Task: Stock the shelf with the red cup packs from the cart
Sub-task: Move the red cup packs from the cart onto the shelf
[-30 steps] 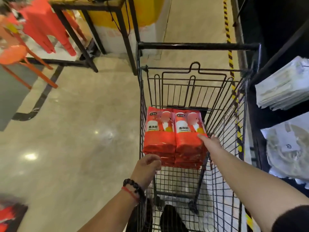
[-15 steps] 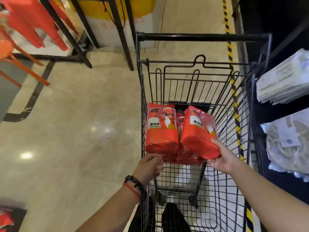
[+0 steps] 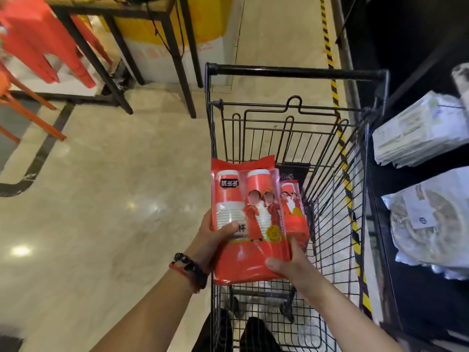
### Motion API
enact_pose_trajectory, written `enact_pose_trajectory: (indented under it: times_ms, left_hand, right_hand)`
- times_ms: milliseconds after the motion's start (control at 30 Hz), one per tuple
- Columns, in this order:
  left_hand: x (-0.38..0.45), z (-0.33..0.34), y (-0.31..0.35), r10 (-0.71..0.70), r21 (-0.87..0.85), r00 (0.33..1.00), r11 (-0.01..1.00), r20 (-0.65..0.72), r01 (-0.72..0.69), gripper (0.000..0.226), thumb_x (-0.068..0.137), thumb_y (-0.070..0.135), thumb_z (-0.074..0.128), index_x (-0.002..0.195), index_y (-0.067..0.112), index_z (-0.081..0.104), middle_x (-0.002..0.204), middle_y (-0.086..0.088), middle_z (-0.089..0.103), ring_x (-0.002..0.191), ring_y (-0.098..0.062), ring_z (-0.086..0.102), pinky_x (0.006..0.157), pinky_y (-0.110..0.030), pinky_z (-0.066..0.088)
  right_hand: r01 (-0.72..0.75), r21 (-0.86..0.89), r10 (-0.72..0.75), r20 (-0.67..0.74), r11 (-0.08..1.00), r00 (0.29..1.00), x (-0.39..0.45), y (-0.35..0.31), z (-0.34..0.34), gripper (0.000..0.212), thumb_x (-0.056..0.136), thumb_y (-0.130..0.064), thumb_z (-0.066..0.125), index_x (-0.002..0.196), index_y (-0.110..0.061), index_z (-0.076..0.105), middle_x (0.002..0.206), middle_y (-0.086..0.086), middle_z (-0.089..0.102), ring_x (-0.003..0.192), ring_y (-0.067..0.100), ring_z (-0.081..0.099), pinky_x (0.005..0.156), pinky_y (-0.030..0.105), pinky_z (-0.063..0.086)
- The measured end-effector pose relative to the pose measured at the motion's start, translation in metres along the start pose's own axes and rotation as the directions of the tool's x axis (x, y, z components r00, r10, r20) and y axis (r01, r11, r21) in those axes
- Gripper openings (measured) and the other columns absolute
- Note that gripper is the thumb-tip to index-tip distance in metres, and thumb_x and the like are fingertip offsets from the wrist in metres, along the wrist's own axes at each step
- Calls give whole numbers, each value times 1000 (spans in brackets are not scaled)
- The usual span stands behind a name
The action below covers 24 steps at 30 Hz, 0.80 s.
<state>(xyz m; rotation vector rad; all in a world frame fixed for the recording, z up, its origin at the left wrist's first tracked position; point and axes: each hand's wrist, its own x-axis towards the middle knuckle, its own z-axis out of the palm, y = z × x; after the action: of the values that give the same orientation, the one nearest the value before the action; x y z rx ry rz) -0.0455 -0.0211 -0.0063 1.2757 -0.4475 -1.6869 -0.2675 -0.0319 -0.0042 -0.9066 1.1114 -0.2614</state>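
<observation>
A red cup pack [image 3: 250, 219] is lifted above the black wire cart [image 3: 335, 189], held by both hands. My left hand [image 3: 213, 237] grips its left edge, thumb across the front. My right hand [image 3: 286, 262] grips the lower right corner, thumb on the front. A second red cup pack [image 3: 294, 212] shows just behind and to the right of the first; what holds it is hidden. The dark shelf [image 3: 411, 288] stands directly right of the cart.
The shelf holds white wrapped packs [image 3: 416, 133] above and clear bags of round plates [image 3: 431, 224] below. A black-legged table [image 3: 121, 47], red stools [image 3: 43, 39] and a yellow-and-white box [image 3: 162, 41] stand at the back left. Yellow-black floor tape [image 3: 330, 52] runs along the shelf.
My right hand lifted a pack from the stack in the cart. My left hand left the cart rim and took the pack's left side; the pack now sits upright, higher and closer to me.
</observation>
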Motion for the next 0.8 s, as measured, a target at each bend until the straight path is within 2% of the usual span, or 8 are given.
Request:
enact_pose_trajectory:
  times_ms: [100,200,300,433,500,600,733,800]
  left_hand:
    - [-11,-16,1,-6,-40,1000,999,5,6,91,58,33,92,134,8,49,127,-27,61,113,-48,61,89,-57,53]
    - [-18,-27,2,32,-62,999,998,-30,-34,79,57,28,92,125,8,58,122,-26,65,105,-43,66,81,-49,56]
    - [-22,-44,0,79,-87,988,992,-130,-90,71,65,21,80,129,5,55,123,-28,63,106,-46,65,85,-56,55]
    - [-35,-74,-6,76,-58,975,994,-209,-90,70,69,23,77,133,8,53,126,-26,63,111,-48,62,93,-65,48]
    - [-43,-88,-9,50,-50,966,997,-253,-65,71,67,25,80,131,10,54,126,-26,63,110,-48,63,93,-67,47]
    - [-54,-100,-13,44,-49,958,997,-285,-60,64,68,23,80,127,13,57,123,-26,64,107,-49,63,92,-67,48]
    - [-67,-109,-12,46,-56,955,996,-293,-65,52,75,17,74,125,15,60,123,-24,65,108,-48,64,92,-65,49]
    - [-71,-117,-10,42,-54,951,997,-306,-61,60,72,21,76,128,14,58,124,-25,64,109,-49,63,93,-67,48]
  right_hand:
    - [-10,-67,14,62,998,998,8,-8,7,91,58,-47,87,135,-35,41,121,-7,70,111,8,67,96,31,52]
    - [15,-119,-2,109,993,994,21,-10,12,85,62,-43,88,134,-33,45,120,-6,71,108,11,69,94,33,55]
    - [35,-91,-24,115,995,993,45,-19,16,68,67,-52,80,125,-26,56,116,-6,71,103,11,70,87,27,56]
    - [155,-218,-205,-231,964,951,107,-33,14,3,94,-22,64,95,-19,66,91,-3,64,85,13,60,77,26,44]
    - [104,-291,-220,-401,951,889,144,-36,7,2,91,-18,65,91,-16,65,86,-4,61,83,16,57,74,30,41]
    - [-77,-329,-110,-514,941,851,182,-41,-2,24,88,-23,66,105,-6,62,90,4,60,87,28,59,68,31,38]
    - [-314,-159,186,-535,936,824,206,-35,-9,74,84,-48,70,142,-8,46,130,14,58,119,37,57,102,38,44]
    - [-364,0,330,-421,931,845,219,-23,-11,91,69,-64,74,139,-10,51,126,17,64,112,38,63,104,49,47]
